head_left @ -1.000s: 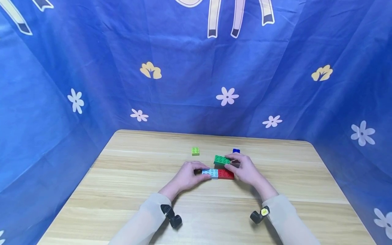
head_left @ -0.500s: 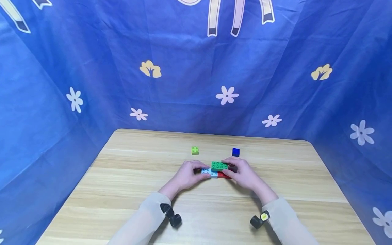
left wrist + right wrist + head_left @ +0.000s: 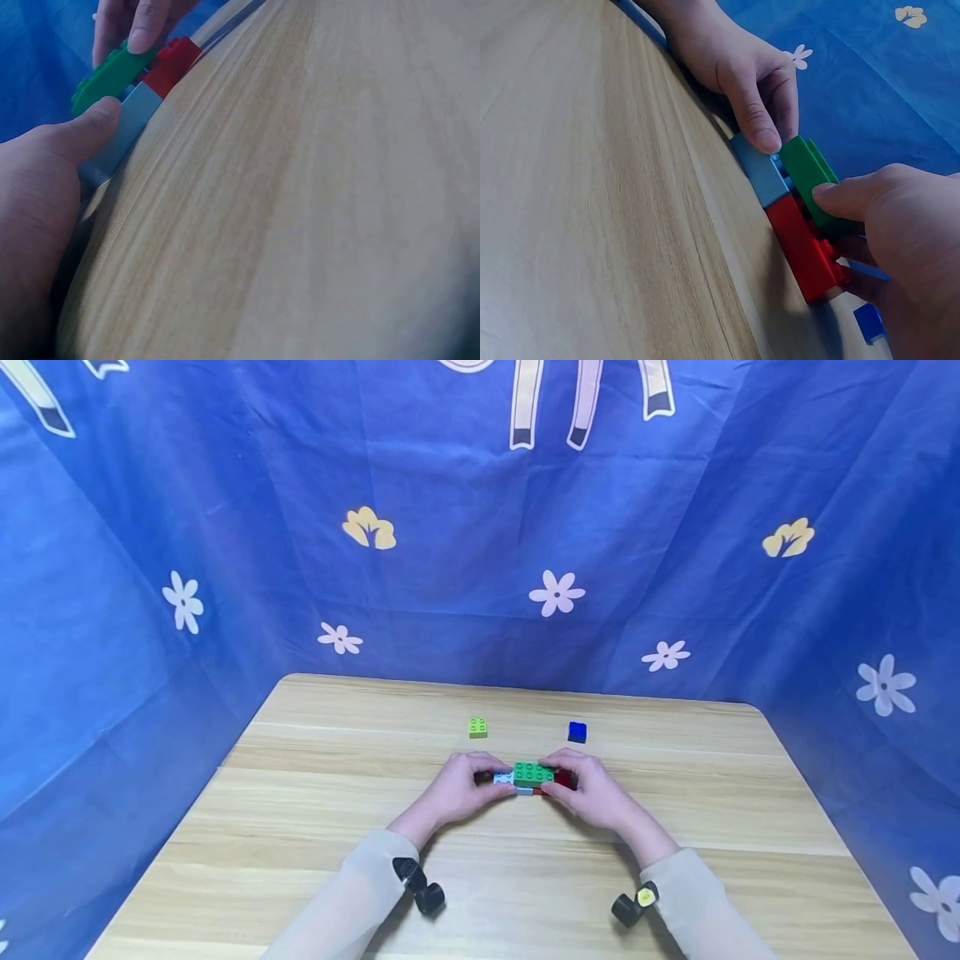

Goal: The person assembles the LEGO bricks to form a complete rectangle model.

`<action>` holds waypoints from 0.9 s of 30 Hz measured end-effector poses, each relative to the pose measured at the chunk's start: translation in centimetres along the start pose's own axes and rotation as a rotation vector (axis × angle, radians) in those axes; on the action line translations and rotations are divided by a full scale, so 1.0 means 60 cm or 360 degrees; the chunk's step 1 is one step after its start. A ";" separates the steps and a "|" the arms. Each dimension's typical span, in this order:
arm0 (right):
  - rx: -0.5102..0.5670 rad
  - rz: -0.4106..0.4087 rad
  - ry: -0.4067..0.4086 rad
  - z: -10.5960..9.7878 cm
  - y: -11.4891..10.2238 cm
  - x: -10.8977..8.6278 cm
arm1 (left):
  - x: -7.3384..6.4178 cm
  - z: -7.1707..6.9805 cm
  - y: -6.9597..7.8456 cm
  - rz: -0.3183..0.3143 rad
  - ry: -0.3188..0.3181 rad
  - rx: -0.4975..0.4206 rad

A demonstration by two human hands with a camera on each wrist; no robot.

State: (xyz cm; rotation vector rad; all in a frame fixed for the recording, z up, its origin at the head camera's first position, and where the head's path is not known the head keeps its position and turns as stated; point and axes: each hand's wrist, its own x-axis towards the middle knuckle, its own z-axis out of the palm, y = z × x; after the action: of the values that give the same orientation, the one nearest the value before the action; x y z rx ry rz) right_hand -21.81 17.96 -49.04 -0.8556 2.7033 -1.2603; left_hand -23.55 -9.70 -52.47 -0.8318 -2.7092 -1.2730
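Observation:
My left hand (image 3: 457, 789) pinches a light blue building brick (image 3: 503, 777) between thumb and fingers, holding it on the table. End to end with it lies a red brick (image 3: 801, 247), whose far part shows under my right hand (image 3: 595, 787). That hand grips a green brick (image 3: 533, 773) by its right end, thumb on the near side. In the right wrist view the green brick sits over the joint of the other two, slightly tilted, with studs showing beneath it. Its left end comes close to my left thumb (image 3: 97, 124).
A small lime green brick (image 3: 477, 728) lies farther back on the wooden table (image 3: 360, 727). Behind my right hand is a small dark blue brick (image 3: 577, 732). A blue patterned cloth (image 3: 450, 568) hangs along the table's back and sides.
My right hand has brought the green brick left, nearer and down, from behind the red brick to over the joint of the light blue and red bricks. The left hand has kept its place.

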 end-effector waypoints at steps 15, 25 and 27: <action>-0.0097 -0.0104 -0.0064 -0.003 0.003 0.001 | -0.003 -0.004 0.006 -0.0006 -0.0013 0.0017; -0.0167 -0.0107 -0.0095 -0.007 0.002 0.002 | -0.003 -0.002 0.004 -0.0026 -0.0011 0.0012; -0.0177 -0.0118 -0.0094 -0.007 0.002 0.002 | -0.004 -0.002 0.004 -0.0028 -0.0008 0.0008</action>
State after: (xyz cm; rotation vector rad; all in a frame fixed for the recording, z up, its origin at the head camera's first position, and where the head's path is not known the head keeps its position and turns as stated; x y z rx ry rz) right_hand -22.05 18.25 -48.83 -0.9971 2.7405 -1.0874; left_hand -23.28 -9.75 -52.28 -0.8132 -2.7284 -1.2689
